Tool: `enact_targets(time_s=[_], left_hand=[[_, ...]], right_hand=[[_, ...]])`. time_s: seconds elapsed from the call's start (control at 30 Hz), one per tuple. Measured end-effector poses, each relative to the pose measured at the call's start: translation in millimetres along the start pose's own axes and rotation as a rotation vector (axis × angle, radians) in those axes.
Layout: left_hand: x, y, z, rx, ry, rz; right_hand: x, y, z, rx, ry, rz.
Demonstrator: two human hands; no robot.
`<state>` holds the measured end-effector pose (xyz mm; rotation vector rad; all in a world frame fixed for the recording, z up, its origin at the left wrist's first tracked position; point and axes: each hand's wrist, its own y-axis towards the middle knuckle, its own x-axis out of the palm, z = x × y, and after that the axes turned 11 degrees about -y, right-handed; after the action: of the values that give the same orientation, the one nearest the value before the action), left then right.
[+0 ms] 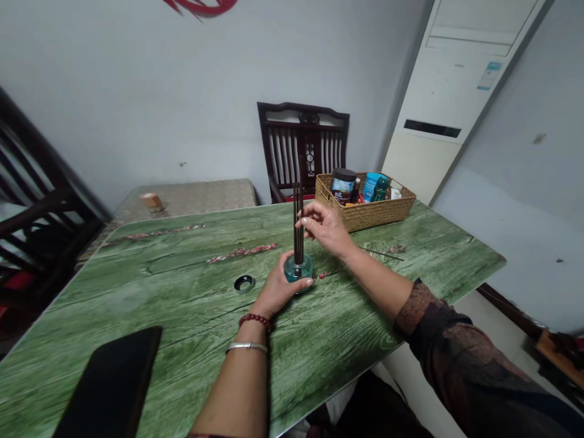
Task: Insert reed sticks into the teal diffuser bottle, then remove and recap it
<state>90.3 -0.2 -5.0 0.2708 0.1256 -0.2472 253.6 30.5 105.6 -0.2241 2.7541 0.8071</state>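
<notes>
Pinching dark sticks point(298, 226) between thumb and fingers, the right hand point(325, 229) holds them upright in a teal glass bottle point(298, 268). The left hand point(279, 291) cups the bottle on the worktop point(182, 328), a black ring point(244, 283) just beside it.

You are working in a home dining room: a green wood-grain table point(191, 316) is filling the foreground, a dark slatted wooden chair point(303, 146) is standing against the wall, a wicker basket point(365, 213) is holding household jars, and a floor-standing air conditioner point(433, 79) is occupying the corner.

Soft, flat indoor light — edges wide-angle warped
</notes>
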Motion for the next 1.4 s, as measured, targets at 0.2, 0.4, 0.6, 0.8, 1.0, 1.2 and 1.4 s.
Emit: enact_targets(time_s=[0.2,0.4,0.6,0.8,1.0,1.2,1.4], left_hand=[[-0.4,1,-1,0.012,0.012,0.006],[-1.9,2,0,-0.016,0.075,0.035],[-2.4,3,0,-0.014,0.069,0.028],[-2.5,2,-2,-0.021,0.071,0.008],[-3.0,2,-4,-0.031,0.054,0.017],[-3.2,1,-1,-0.030,0.079,0.004],[-3.2,2,-4,-0.015,0.072,0.010]], right_hand=[[5,-18,7,-0.058,-0.370,-0.019],[-63,-39,25,-0.063,-0.801,0.077],[-135,-70,70,0.396,-1.440,-0.129],[-130,-93,97,0.512,-1.548,-0.274],[-119,-97,92,0.480,-1.535,-0.290],[-118,-89,71,0.334,-1.352,-0.125],[-103,-55,26,0.115,-0.459,0.221]])
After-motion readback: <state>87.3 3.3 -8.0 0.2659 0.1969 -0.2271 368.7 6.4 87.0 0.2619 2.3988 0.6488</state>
